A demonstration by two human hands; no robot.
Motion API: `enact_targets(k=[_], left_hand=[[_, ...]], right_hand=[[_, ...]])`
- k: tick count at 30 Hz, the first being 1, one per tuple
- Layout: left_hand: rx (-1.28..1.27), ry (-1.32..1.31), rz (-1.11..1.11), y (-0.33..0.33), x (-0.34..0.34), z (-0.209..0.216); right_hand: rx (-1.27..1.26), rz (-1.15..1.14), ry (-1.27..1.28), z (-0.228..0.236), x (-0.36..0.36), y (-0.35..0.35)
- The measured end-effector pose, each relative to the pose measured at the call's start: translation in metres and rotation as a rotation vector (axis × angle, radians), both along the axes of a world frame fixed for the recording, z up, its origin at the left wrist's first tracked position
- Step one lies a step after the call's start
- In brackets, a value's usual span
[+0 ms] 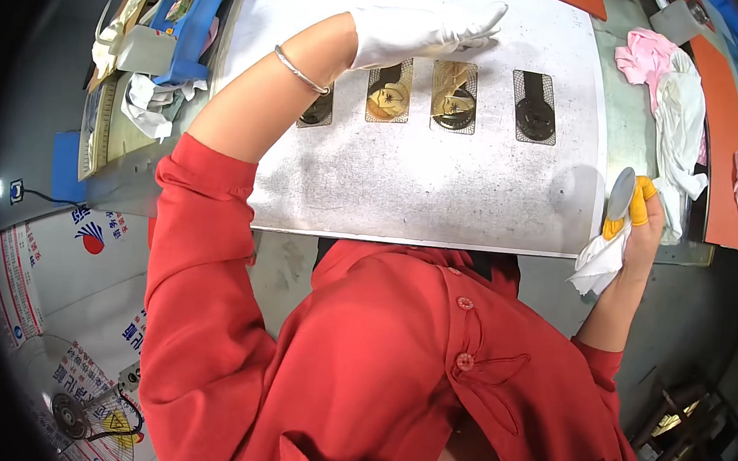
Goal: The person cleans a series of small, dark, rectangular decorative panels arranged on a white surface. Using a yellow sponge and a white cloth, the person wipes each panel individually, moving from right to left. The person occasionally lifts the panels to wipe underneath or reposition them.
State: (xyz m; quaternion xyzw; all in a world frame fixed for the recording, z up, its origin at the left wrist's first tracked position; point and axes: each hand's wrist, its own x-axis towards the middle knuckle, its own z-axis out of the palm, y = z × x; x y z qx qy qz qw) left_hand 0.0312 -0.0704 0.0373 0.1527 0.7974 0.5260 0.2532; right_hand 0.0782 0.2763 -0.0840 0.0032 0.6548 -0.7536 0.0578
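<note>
My left hand [432,40], in a white glove, stretches over the far part of a white sheet [424,191]. Its fingers point right, extended, with nothing visible in them. Just nearer to me lies a row of several small rectangular plates with mesh-like patterned edges and dark round shapes. Two are partly gold: one plate [389,93] and its neighbour [455,99]. A darker plate [534,109] lies farther right; the leftmost is partly hidden by my forearm. My right hand [645,217], wearing yellow finger covers, pinches a thin grey disc [621,193] and a white cloth [602,262] beyond the sheet's right edge.
A blue tray [199,22] and crumpled white cloths [149,105] are at the left. Pink cloth [645,55], white cloth [680,108] and orange-red boards [722,146] line the right side. A fan [73,415] stands at the lower left.
</note>
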Motion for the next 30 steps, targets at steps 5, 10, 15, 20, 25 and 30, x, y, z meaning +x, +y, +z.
enact_targets(k=[5,10,15,20,25,30], left_hand=[[-0.063,0.011,0.0,-0.002,-0.002,-0.009],[-0.249,-0.012,-0.019,0.007,-0.003,-0.028],[-0.323,0.006,0.037,0.009,0.003,-0.02],[-0.026,0.106,0.064,-0.008,-0.017,-0.047],[0.104,0.052,-0.01,-0.009,-0.027,-0.054],[0.099,0.067,-0.069,-0.003,-0.028,-0.055]], right_hand=[[-0.033,0.053,-0.002,-0.002,0.0,0.004],[0.009,-0.001,-0.003,-0.003,0.0,0.002],[0.021,0.027,0.033,-0.003,-0.002,0.003],[0.017,0.059,0.052,-0.001,-0.002,0.004],[-0.014,0.045,-0.005,-0.004,-0.002,0.004],[-0.011,0.045,-0.018,0.0,-0.001,0.003]])
